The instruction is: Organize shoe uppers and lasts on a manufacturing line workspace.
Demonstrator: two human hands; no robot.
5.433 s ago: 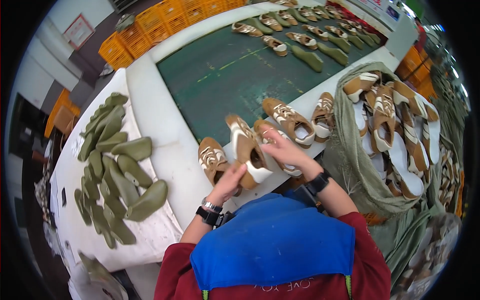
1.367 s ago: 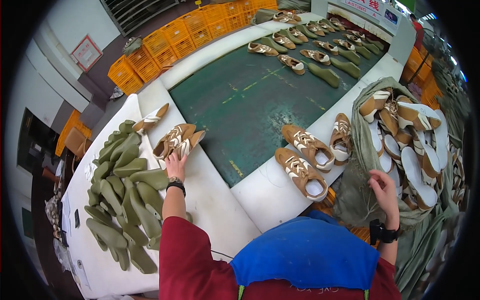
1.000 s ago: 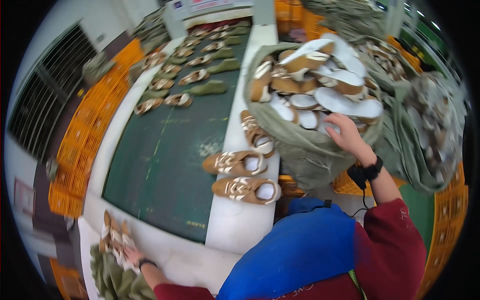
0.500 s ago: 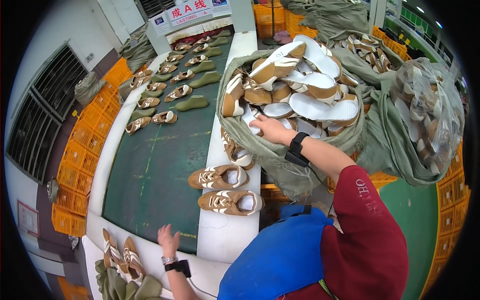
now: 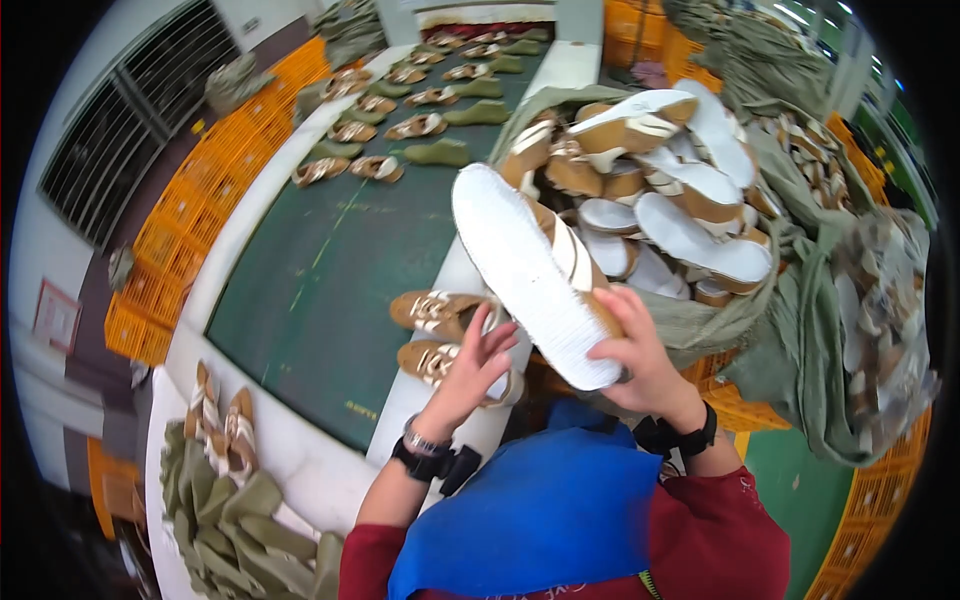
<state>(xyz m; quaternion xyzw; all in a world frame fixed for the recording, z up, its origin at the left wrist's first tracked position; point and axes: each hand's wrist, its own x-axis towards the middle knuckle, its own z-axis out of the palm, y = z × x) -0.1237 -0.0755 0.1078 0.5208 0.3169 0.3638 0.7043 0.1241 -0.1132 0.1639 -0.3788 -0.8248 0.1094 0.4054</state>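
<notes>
My right hand (image 5: 635, 350) grips a brown shoe (image 5: 530, 270) by its heel end. The shoe's white underside faces up, and a cream-striped brown side shows along its right edge. Just left of it, my left hand (image 5: 470, 365) is raised with its fingers apart, holding nothing. Behind that hand, two brown laced shoes (image 5: 430, 312) lie side by side on the white ledge (image 5: 395, 425), partly covered by it. A green sack (image 5: 720, 325) at the right is heaped with similar shoes (image 5: 705, 255), many with white undersides showing.
Rows of shoes and green shoe lasts (image 5: 440, 152) stand on the dark green conveyor belt (image 5: 310, 290). More lasts (image 5: 225, 530) are piled at the lower left beside two upright shoes (image 5: 240, 430). Orange crates (image 5: 190, 235) line the left; a clear plastic bag of shoes (image 5: 880, 310) is far right.
My right hand has come out of the sack with a shoe and drawn it toward me. My left hand has moved right and up from the lower left. The view has shifted.
</notes>
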